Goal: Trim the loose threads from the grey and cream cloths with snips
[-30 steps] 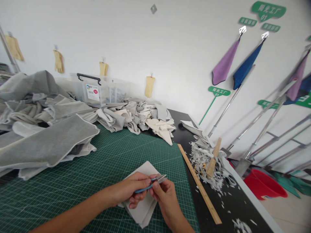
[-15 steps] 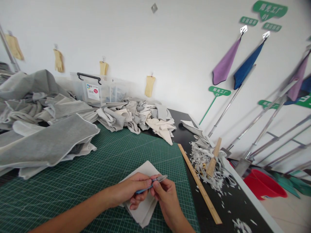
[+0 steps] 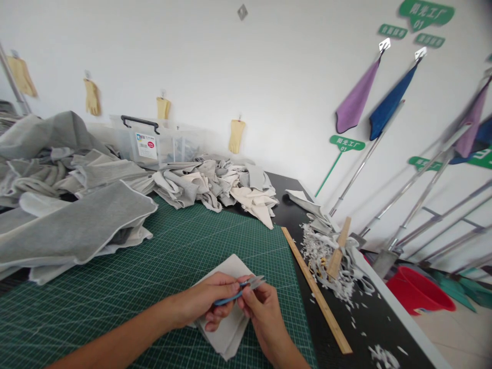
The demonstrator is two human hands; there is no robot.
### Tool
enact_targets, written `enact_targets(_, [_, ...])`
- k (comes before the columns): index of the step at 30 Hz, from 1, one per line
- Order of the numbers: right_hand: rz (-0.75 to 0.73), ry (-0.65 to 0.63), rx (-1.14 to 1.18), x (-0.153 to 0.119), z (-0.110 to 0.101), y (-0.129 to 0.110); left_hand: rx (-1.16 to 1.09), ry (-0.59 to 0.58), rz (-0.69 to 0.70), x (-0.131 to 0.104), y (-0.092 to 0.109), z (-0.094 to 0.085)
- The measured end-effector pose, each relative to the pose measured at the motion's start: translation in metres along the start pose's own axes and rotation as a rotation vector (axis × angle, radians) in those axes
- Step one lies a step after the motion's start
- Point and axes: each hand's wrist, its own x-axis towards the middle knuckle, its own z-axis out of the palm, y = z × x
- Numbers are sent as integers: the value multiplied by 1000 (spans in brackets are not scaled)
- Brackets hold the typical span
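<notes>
Green mat: we can pass over its bare stretch beyond the folded fabric.
Grey cloth stack: blocks us on the left.
Crumpled cloth pile: bars the far edge.
Wooden ruler: lies flat; we have room above.
Heaped scraps: bar us at right, wooden strip on top.

We face plain white wall behind table. Table top black, white edge strip along its right side. Yellow gloves hang from hooks on wall, beyond table. Up to right of table, we see green signs, purple cloth and blue cloth hanging below them, metal poles leaning. Right of table, red bucket stands on pale tiled floor. We read light as soft, even; faint shadows on wall beside poles.
</notes>
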Motion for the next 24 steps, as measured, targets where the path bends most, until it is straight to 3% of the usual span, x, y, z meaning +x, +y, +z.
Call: enact_targets(24, [-2,6,-21,-1,1,-2,-27,17,7,1,-1,-1])
